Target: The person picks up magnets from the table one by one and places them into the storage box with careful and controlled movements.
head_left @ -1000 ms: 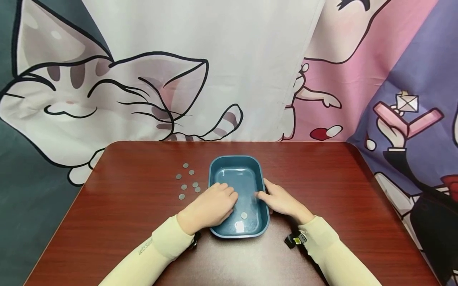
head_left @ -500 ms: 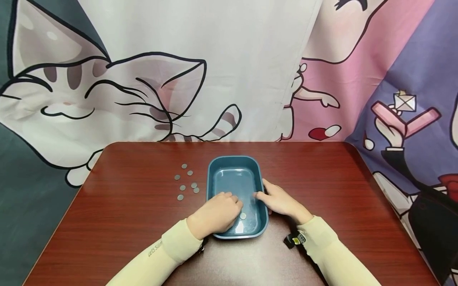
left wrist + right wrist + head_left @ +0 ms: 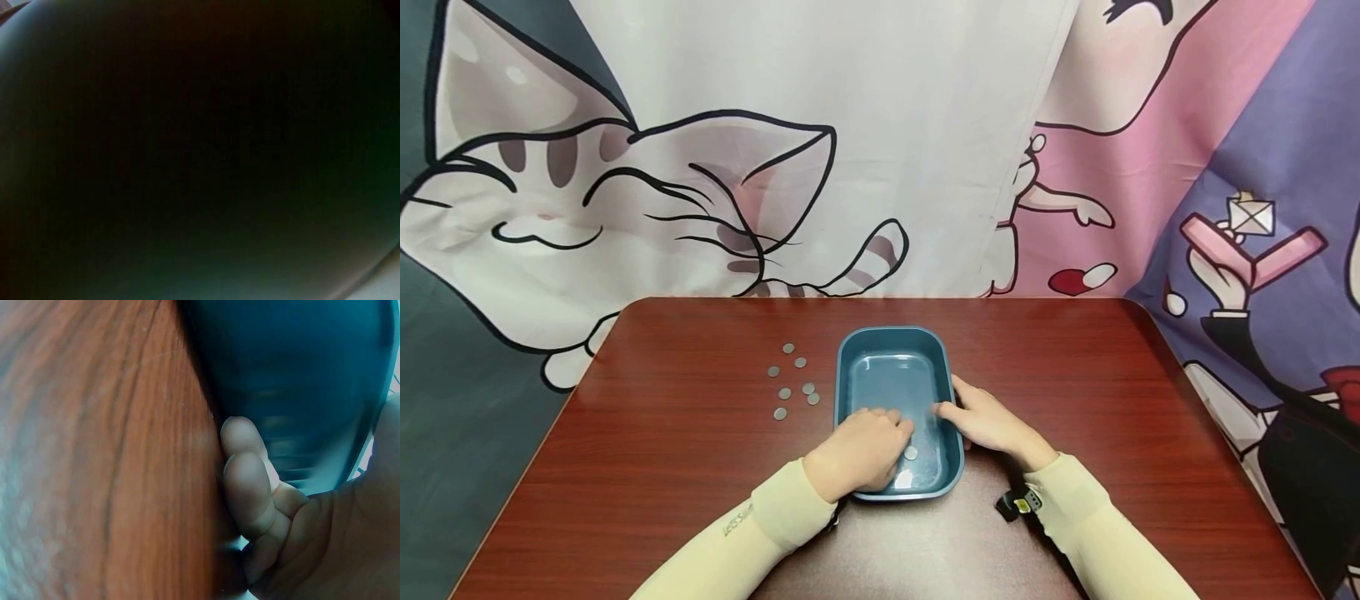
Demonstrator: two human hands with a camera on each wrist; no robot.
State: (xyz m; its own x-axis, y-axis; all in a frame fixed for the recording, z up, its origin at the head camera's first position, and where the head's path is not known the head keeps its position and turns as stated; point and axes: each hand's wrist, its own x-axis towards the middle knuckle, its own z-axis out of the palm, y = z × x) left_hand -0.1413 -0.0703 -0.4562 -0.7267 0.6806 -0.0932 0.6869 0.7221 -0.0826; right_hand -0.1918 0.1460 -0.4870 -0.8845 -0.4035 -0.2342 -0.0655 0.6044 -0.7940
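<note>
A blue rectangular plastic box (image 3: 895,333) stands on the table, its long side running away from me. My left hand (image 3: 867,450) reaches over its left rim into the near half, knuckles up; the fingertips are hidden beneath the hand, so I cannot tell whether they hold anything. Right beside those fingers, a silver coin (image 3: 911,453) lies on the box floor. My right hand (image 3: 992,421) grips the right wall, thumb over the rim. In the right wrist view, its curled fingers (image 3: 247,487) rest low against the outside of the box (image 3: 300,375). The left wrist view is almost black.
Left of the box, several silver coins (image 3: 785,393) lie scattered on the reddish-brown wooden table (image 3: 685,417). A printed cartoon curtain (image 3: 925,125) hangs behind the table's far edge. A dark chair-like shape (image 3: 1300,483) stands at the right.
My left hand has moved right and nearer to me inside the box, up to the coin there. The right hand stays on the box wall; the scattered coins lie as before.
</note>
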